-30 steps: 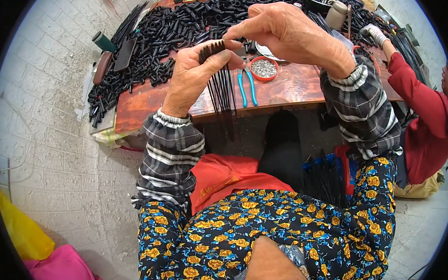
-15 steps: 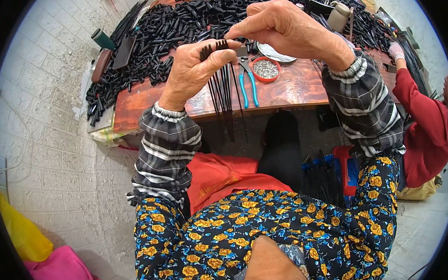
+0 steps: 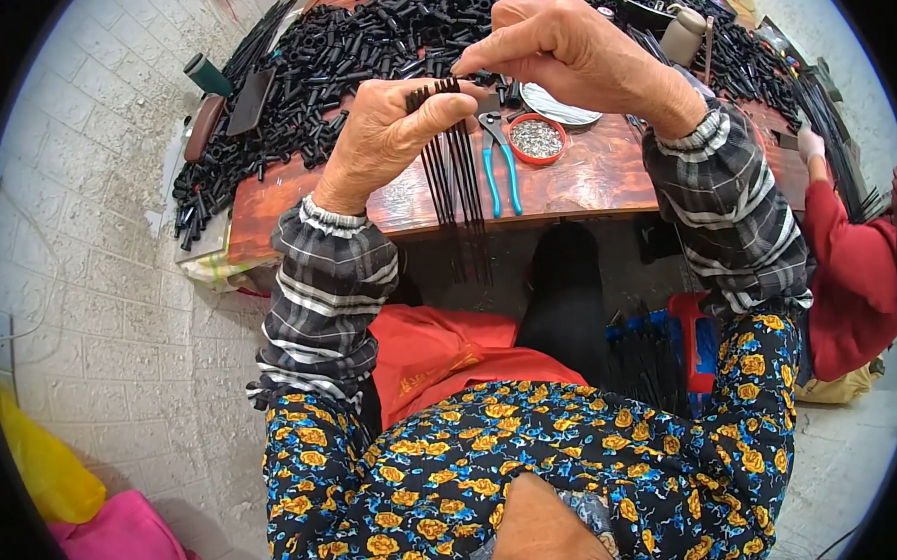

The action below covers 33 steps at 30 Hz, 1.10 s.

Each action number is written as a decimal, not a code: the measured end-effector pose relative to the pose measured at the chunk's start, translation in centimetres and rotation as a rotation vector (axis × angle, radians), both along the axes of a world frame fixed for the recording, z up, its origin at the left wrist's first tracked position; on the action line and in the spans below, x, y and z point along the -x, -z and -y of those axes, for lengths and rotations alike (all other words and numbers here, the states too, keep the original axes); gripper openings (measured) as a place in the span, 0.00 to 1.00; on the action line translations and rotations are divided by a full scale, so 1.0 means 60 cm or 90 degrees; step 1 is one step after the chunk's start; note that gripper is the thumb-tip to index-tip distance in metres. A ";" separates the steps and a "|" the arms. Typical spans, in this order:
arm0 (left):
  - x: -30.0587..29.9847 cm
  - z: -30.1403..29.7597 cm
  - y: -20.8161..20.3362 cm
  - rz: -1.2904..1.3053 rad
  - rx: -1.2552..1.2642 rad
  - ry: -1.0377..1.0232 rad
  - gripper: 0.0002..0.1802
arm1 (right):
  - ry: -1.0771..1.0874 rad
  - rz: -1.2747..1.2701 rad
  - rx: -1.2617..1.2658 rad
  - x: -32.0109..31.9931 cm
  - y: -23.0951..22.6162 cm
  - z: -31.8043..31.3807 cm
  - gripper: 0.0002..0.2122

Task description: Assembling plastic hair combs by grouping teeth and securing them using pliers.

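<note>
My left hand (image 3: 382, 138) is closed around a bunch of thin black rods (image 3: 455, 195), their blunt upper ends showing above the thumb and their long thin ends hanging past the table's front edge. My right hand (image 3: 584, 59) reaches over from the right, thumb and forefinger pinched at the upper ends of the rods. Whatever sits between those fingertips is too small to make out. Just beyond the rods lie pliers (image 3: 500, 168) with turquoise handles. Beside them stands a red-rimmed round dish (image 3: 536, 162) of small silvery metal pieces.
A large heap of black tubular parts (image 3: 359, 59) covers the far side of the wooden table (image 3: 295, 202). A white round dish (image 3: 573, 112) lies below my right wrist. A bottle (image 3: 682, 36) stands behind. At right, a co-worker's red sleeve (image 3: 853, 262) and gloved hand (image 3: 811, 142) show.
The rod that hung apart at the right now hangs closer to the bunch. My hands have barely moved. The co-worker's gloved hand has come lower and to the right.
</note>
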<state>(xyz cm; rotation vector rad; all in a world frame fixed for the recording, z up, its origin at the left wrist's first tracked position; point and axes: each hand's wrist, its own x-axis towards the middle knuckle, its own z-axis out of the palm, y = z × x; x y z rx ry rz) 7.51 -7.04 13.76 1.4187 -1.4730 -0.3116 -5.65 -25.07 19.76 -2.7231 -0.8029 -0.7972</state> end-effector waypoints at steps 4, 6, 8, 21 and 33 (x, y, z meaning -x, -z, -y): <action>0.001 0.003 -0.002 0.013 -0.011 -0.011 0.18 | 0.016 -0.021 -0.033 0.001 0.004 -0.003 0.08; 0.003 0.006 -0.002 0.006 -0.014 -0.025 0.17 | 0.000 -0.056 -0.153 -0.001 0.024 0.002 0.08; 0.000 0.007 -0.003 0.007 -0.027 -0.029 0.17 | 0.000 -0.044 -0.125 -0.002 0.017 0.003 0.08; 0.017 0.015 0.006 -0.146 -0.024 0.009 0.15 | 0.037 -0.019 -0.221 -0.008 0.051 0.004 0.06; 0.020 0.005 0.008 -0.246 -0.027 0.063 0.11 | 0.123 0.030 -0.180 -0.002 0.011 -0.049 0.15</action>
